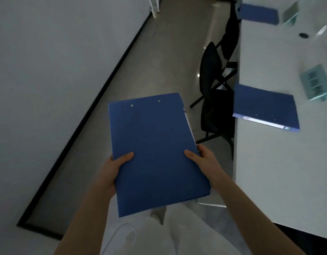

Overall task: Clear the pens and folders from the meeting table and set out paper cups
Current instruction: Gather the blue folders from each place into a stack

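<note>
Head view, light: dim room, far end of the table blurred.
Your left hand (114, 169): grips the left edge of the blue folder (155, 151), thumb laid flat on the cover, fingers hidden underneath.
Your right hand (203, 161): grips the right edge of the same folder, thumb on the cover, fingertips curled round the edge.
Folder in hand: held out in front of you over the floor (159, 61), off the table, cover up, two small rivets near its far edge. White sheets show along its right side; whether you hold one folder or a stack, you cannot tell.
Table (269, 162): white, on your right, its long edge running away from you.
Second folder (265, 105): blue, lies flat on the table near the edge, spine towards you, well apart from your hands.
Third folder (258, 12): blue, flat at the far end of the table, blurred.
Name cards (316, 81): pale green stands beyond the second folder; print unreadable.
Chairs (212, 74): black, tucked against the table edge, between the held folder and the second folder.
Wall (48, 61): white, on your left, dark strip along its foot.
Pens, cups: not made out here.
</note>
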Available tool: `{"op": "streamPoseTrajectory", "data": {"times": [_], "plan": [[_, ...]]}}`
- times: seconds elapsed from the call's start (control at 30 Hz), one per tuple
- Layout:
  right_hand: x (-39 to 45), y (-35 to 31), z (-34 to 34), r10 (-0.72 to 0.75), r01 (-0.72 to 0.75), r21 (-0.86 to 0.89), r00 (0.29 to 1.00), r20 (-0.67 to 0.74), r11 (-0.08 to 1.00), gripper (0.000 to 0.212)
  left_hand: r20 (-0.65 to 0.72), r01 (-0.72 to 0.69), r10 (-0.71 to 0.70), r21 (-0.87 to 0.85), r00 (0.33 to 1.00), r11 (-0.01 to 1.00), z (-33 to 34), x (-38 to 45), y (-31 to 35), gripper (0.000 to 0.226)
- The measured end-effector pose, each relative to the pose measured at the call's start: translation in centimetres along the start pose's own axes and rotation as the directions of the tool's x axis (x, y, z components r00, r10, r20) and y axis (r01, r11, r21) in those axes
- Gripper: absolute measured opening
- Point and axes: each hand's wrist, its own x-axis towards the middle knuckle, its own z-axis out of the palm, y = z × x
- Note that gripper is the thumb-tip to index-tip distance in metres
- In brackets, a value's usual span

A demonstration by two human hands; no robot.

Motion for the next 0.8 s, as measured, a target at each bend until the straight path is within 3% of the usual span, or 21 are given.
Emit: {"op": "streamPoseTrajectory", "data": {"times": [0.13, 0.4, 0.53, 0.63, 0.73, 0.8], "plan": [[3.9, -2.0, -2.1, 0.043, -0.038, 0.073, 0.996, -0.074, 0.997, 0.038, 0.053, 0.026, -0.029, 0.055, 0.998, 0.998, 3.6, 4.8, 3.3, 0.040], [13.9, -5.8, -9.1, 0.202, -0.168, 0.335, 0.977, -0.070, 0.927, 0.034, 0.132, 0.031, -0.049, 0.137, 0.990, 0.990, 14.1, 14.5, 9.3, 0.032], [18.4, -5.6, -13.5, 0.339, -0.271, 0.702, 0.940, 0.045, 0.658, 0.043, 0.140, 0.038, -0.062, 0.166, 0.988, 0.985, 17.8, 17.4, 11.4, 0.035], [22.6, -3.5, -18.0, 0.483, -0.149, 0.922, 0.874, -0.046, 0.356, 0.049, 0.127, 0.046, -0.072, 0.197, 0.989, 0.979, 20.4, 19.8, 12.9, 0.040], [25.4, -2.1, -20.5, 0.618, -0.102, 0.976, 0.786, -0.039, 0.190, 0.058, 0.117, 0.052, -0.079, 0.219, 0.990, 0.974, 22.1, 21.8, 14.1, 0.038], [26.3, -2.1, -21.2, 0.618, -0.063, 0.990, 0.786, -0.029, 0.126, 0.057, 0.113, 0.054, -0.083, 0.235, 0.990, 0.970, 22.9, 22.9, 14.7, 0.034]]}}
